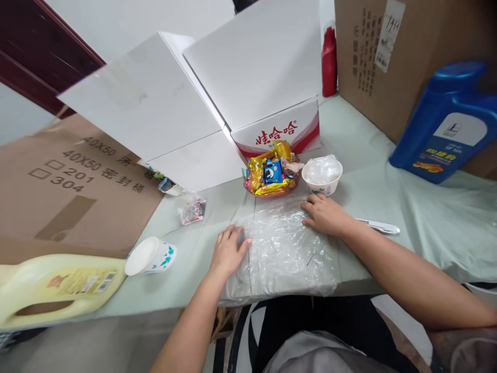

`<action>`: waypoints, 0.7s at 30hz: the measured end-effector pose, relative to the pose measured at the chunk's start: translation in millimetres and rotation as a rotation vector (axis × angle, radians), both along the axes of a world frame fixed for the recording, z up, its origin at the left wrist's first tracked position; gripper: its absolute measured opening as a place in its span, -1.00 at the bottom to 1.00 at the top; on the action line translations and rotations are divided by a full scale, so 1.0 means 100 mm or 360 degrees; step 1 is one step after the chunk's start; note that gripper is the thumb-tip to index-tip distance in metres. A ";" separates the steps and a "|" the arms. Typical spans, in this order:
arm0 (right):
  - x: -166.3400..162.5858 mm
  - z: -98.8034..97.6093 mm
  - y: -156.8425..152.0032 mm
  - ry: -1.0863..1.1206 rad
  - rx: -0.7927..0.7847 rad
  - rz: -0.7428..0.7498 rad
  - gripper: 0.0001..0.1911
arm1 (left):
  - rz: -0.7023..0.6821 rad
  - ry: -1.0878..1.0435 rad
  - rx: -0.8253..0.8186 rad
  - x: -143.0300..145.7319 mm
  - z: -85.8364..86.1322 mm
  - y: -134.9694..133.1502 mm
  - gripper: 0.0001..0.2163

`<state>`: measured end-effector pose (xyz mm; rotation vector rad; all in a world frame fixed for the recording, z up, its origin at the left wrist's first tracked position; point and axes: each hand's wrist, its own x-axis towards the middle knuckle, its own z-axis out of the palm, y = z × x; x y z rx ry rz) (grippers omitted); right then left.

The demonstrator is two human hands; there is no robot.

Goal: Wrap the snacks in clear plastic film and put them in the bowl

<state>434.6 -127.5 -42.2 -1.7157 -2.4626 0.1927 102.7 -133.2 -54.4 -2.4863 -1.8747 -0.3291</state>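
A clear plastic bag [287, 254] lies spread and wrinkled on the table in front of me. My left hand [229, 250] rests at its left edge, fingers stretched out. On its upper right part lies my right hand [324, 213], palm down with the fingers apart. Just beyond that hand stands a paper bowl [328, 184] with crumpled clear plastic inside. Beside the bowl, a dish of wrapped snacks [272, 173] is heaped with yellow and blue packets. A white-handled knife or cutter [380, 227] lies partly behind my right forearm.
On the left are a tipped paper cup [155, 256], a pale yellow jug [89, 282], a small clear packet [193, 210] and a brown carton [89, 176]. White boxes [186, 103] stand behind. To the right are a blue jug [438, 129], a red bottle [329, 62] and another carton [373, 103].
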 end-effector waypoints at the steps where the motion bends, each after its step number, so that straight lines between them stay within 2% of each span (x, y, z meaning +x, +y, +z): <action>1: 0.00 0.00 0.00 0.0015 0.0020 -0.0010 -0.56 | -0.0060 -0.0087 0.0092 -0.07 0.01 -0.06 -0.65; 4: -0.01 0.03 -0.01 0.0207 0.0109 0.0021 -0.61 | -0.0371 -0.0403 0.0270 -0.17 0.08 -0.35 -0.82; 6: -0.02 0.07 -0.04 0.0457 0.0133 0.0087 -0.67 | -0.0571 -0.0563 0.0225 -0.17 0.11 -0.60 -0.87; 7: -0.02 0.10 -0.07 0.0600 0.0086 0.0143 -0.70 | -0.0640 -0.0606 0.0167 -0.17 0.11 -0.72 -0.82; 10: -0.01 0.20 -0.16 0.0910 -0.0357 0.0492 -0.69 | -0.0709 -0.0511 -0.0068 -0.17 0.06 -1.01 -0.54; 11: -0.01 0.22 -0.19 0.0927 -0.0552 0.0646 -0.66 | -0.0704 -0.0438 -0.0124 -0.18 0.03 -1.07 -0.52; 13: -0.03 0.24 -0.24 0.0820 -0.0855 0.0870 -0.63 | -0.0687 -0.0329 -0.0160 -0.22 -0.03 -1.15 -0.69; 15: -0.07 0.25 -0.28 0.0609 -0.0963 0.0917 -0.60 | -0.0674 -0.0359 -0.0106 -0.26 -0.06 -1.17 -0.85; 18: -0.16 0.27 -0.35 0.0357 -0.0858 0.0875 -0.46 | -0.0601 -0.0523 -0.0039 -0.31 -0.05 -1.13 -0.85; 21: -0.18 0.27 -0.53 0.0180 -0.0607 0.0888 -0.29 | -0.0487 -0.0561 -0.0043 -0.35 -0.02 -1.09 -0.85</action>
